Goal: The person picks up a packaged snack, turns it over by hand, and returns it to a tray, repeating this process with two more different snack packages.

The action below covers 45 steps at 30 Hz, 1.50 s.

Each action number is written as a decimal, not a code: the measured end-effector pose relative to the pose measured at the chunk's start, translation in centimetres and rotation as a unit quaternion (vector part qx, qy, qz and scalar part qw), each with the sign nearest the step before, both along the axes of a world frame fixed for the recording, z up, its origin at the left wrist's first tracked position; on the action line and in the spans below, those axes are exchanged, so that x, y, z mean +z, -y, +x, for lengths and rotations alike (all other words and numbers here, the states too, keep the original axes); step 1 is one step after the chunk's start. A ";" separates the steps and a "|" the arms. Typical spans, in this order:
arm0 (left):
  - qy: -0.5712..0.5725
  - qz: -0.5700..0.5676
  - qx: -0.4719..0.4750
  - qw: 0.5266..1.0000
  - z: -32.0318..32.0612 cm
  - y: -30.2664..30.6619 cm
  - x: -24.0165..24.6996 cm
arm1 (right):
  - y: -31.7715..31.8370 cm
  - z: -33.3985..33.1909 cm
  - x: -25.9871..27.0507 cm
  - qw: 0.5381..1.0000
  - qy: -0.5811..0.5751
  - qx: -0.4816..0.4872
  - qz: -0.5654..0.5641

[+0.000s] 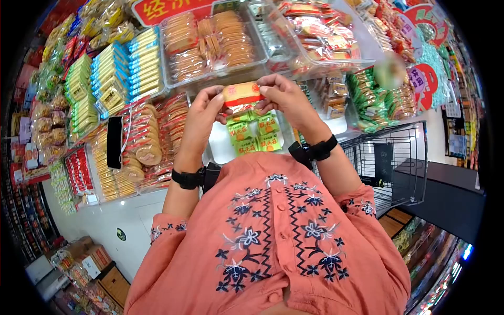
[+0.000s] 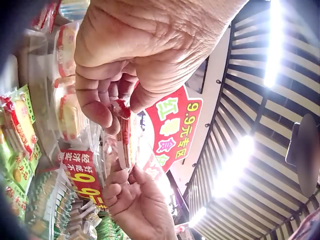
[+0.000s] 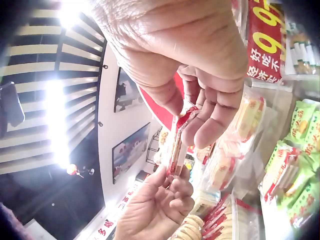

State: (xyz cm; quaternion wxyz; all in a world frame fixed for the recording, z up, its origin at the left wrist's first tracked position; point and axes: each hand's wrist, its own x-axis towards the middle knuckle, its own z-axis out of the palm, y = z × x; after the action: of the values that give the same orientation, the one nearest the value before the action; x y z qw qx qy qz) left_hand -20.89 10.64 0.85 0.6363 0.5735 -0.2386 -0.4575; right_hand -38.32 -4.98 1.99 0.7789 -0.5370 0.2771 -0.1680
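Note:
A small wrapped biscuit packet (image 1: 242,93), cream with red print and red ends, is held up in front of the person's chest. The left hand (image 1: 206,108) pinches one end between thumb and fingers. At the other end the right hand (image 1: 286,98) grips it the same way, its thumb on the near face. Seen edge-on in the left wrist view, the packet (image 2: 126,142) is thin and flat. Below the hands, a white tray (image 1: 218,149) holds several green packets (image 1: 242,137). Another red and cream packet (image 3: 281,167) lies on top of these in the right wrist view.
Behind the hands stand clear bins of stacked biscuits (image 1: 184,39) and red-wrapped snacks (image 1: 325,31). Blue packets (image 1: 144,55) and bagged round biscuits (image 1: 143,136) are at the left. A wire shopping cart (image 1: 399,157) stands at the right, near green packets (image 1: 367,94).

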 end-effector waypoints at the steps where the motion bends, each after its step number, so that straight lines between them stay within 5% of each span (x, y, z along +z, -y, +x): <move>1: 0.000 0.000 0.000 1.000 0.1 0.0 -0.1 | 0.1 0.0 -0.2 1.000 -0.001 0.003 0.005; 19: -0.017 0.020 0.011 1.000 1.1 -0.2 -2.3 | 0.4 1.0 -1.4 0.999 -0.006 0.026 0.037; 33: -0.006 -0.002 0.036 0.999 2.1 -0.6 -3.6 | -0.3 2.6 -2.5 0.980 0.004 0.058 -0.191; 40: 0.101 -0.095 0.037 0.990 1.5 -0.5 -3.5 | -0.8 2.6 -3.5 0.961 0.060 0.019 -0.271; 45: 0.094 -0.043 0.039 0.994 1.6 -0.6 -3.6 | -0.3 2.8 -3.6 0.984 0.041 0.022 -0.169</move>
State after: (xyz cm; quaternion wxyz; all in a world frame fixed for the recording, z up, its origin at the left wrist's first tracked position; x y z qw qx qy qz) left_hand -19.27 11.20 -2.71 0.6527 0.5949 -0.2941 -0.3655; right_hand -35.48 -4.66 -1.62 0.6908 -0.6599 0.2005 -0.2170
